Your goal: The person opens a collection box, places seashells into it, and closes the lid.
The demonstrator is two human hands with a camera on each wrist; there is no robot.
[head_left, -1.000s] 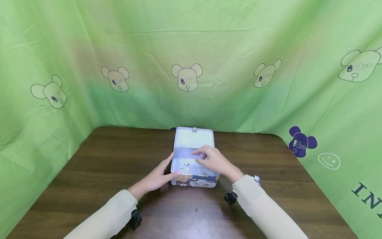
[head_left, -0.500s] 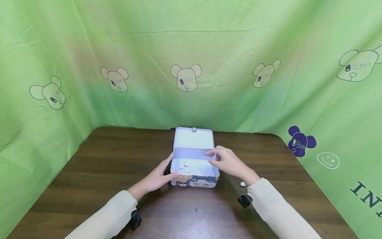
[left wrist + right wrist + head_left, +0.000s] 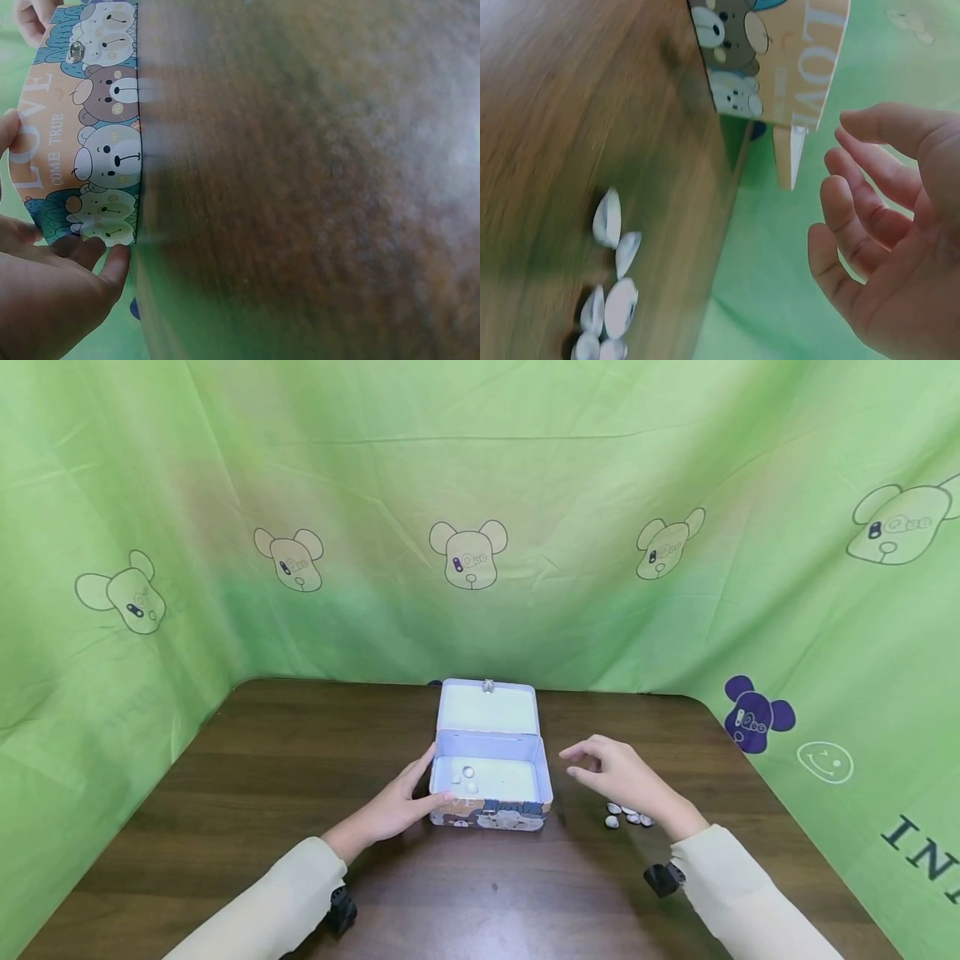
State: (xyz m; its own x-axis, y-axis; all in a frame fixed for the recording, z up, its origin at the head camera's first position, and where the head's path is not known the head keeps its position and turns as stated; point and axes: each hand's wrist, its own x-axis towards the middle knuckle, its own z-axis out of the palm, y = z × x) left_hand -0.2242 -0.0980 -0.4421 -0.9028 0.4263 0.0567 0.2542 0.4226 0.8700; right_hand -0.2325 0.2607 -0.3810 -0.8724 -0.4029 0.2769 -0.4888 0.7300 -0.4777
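A hinged tin box (image 3: 491,817) printed with cartoon bears stands in the middle of the table, its lid (image 3: 489,707) tipped back. Inside its white interior, at the left, lie 3 small white shell-like pieces (image 3: 468,772). My left hand (image 3: 393,802) grips the box at its left front corner, thumb over the front rim and fingers along the side. To the right of the box my right hand (image 3: 626,772) hovers with loosely bent fingers and nothing between them. Below its palm, several more white shell-like pieces (image 3: 621,307) lie on the table in a loose cluster.
The brown wooden table (image 3: 300,735) reaches back to a green cloth (image 3: 472,635) that hangs behind it and at both sides. A black wrist camera (image 3: 663,879) sits at the right sleeve cuff.
My right hand has moved out from over the box to the right, past its right wall, uncovering the pieces on the table. My left hand and the box stay put.
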